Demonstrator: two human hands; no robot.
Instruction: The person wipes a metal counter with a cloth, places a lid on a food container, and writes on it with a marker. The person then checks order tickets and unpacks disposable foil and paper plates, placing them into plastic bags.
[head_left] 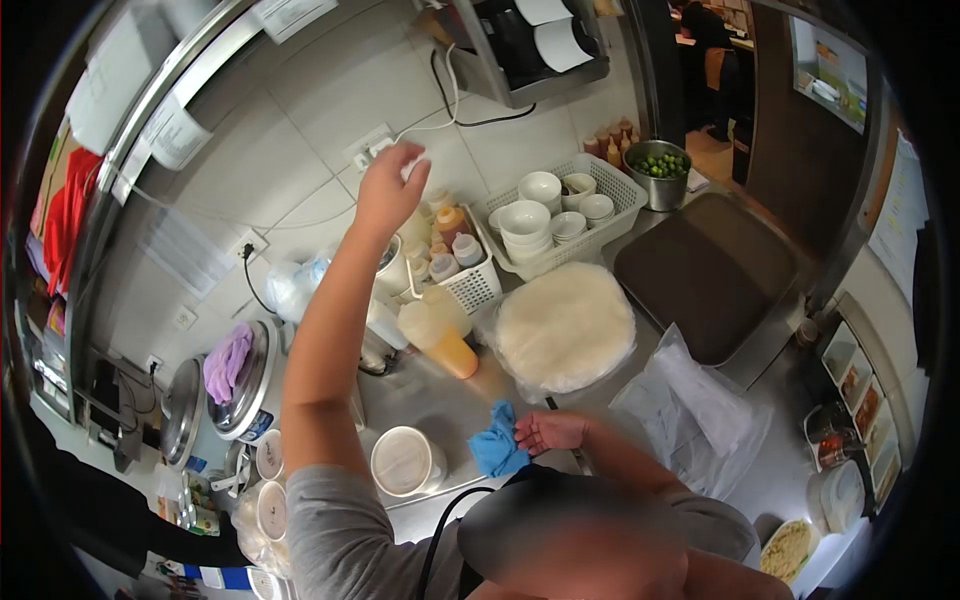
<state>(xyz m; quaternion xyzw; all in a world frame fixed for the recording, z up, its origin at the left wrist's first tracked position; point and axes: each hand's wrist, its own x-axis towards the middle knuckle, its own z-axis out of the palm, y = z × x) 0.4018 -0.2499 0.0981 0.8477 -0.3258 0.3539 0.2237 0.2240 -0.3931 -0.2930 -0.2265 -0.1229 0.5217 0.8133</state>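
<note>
My left hand (388,190) is raised at the tiled wall near a white socket. Its fingers are curled, and a small white thing shows at the fingertips, too unclear to name. Low over the steel counter, my right hand (553,432) has its fingers bent against a crumpled blue cloth (498,440). Left of the cloth stands a white lidded tub (405,462). Beyond it are a squeeze bottle of orange sauce (440,340) and a large bagged stack of pale round sheets (565,327).
A white basket of sauce bottles (470,285) and a basket of white bowls (625,215) line the wall. Farther right are a metal pot of green limes (657,175), a dark tray (705,275) and clear plastic bags (695,400). Rice cookers (245,385) stand left.
</note>
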